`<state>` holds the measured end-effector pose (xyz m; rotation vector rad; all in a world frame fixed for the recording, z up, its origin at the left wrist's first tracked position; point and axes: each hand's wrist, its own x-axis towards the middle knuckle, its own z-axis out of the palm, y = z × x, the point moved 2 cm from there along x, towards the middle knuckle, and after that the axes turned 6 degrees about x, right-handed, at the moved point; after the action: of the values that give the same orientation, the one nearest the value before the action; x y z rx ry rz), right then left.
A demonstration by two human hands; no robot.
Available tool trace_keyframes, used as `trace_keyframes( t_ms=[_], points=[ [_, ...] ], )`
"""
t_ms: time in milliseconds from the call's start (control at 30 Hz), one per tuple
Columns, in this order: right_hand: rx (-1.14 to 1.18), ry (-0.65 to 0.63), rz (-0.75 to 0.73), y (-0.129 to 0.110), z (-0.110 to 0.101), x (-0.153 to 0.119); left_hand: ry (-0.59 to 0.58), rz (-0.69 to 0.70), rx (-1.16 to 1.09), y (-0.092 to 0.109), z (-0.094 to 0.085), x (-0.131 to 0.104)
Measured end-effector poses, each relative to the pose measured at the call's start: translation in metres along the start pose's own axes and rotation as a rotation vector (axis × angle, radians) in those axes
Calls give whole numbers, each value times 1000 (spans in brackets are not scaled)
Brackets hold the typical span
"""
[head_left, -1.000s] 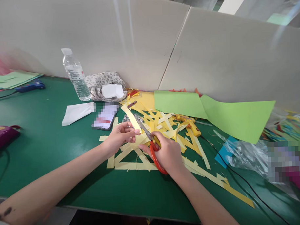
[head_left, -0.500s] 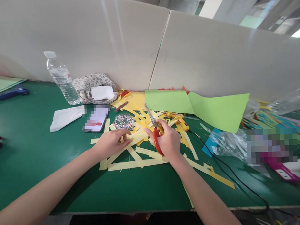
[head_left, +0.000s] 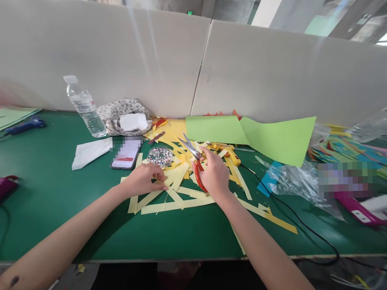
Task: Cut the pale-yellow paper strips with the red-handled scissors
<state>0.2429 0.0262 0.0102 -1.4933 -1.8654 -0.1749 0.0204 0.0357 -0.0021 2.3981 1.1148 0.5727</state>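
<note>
My right hand (head_left: 214, 171) grips a pair of scissors (head_left: 199, 172) with red handles, its blades parted and pointing away to the upper left. Just left of it, my left hand (head_left: 146, 179) rests low over pale yellow paper strips (head_left: 178, 208), fingers curled in toward the thumb. Whatever lies between those fingertips is too small to make out. Strips lie crisscrossed under and around both hands. A clear round case of small shiny beads or gems (head_left: 160, 156) sits behind my left hand. Beyond my right hand is a yellow glue gun (head_left: 232, 155), partly covered by strips.
Left of the strips lie a phone (head_left: 126, 155) and a white tissue (head_left: 91, 152). A water bottle (head_left: 86, 107) and a patterned pouch (head_left: 124, 107) stand near the partition (head_left: 114, 50). Green paper (head_left: 275, 135) leans behind. A black cord (head_left: 287, 209) and plastic bag (head_left: 296, 181) lie right.
The scissor blades have parted from nearly closed. My left hand has drawn slightly back from the middle of the strips, its fingers more curled. The view has shifted a little.
</note>
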Motion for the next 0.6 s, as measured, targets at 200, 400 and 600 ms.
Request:
trace_keyframes(
  t_ms=[200, 400, 600],
  points=[
    [-54, 63, -10, 0, -1, 1, 216, -111, -176, 5, -7, 0],
    [19, -6, 3, 3, 2, 2, 503, -271, -631, 8, -14, -1],
    [-86, -103, -28, 14, 10, 3, 505, -378, -894, 6, -12, 0]
  ],
)
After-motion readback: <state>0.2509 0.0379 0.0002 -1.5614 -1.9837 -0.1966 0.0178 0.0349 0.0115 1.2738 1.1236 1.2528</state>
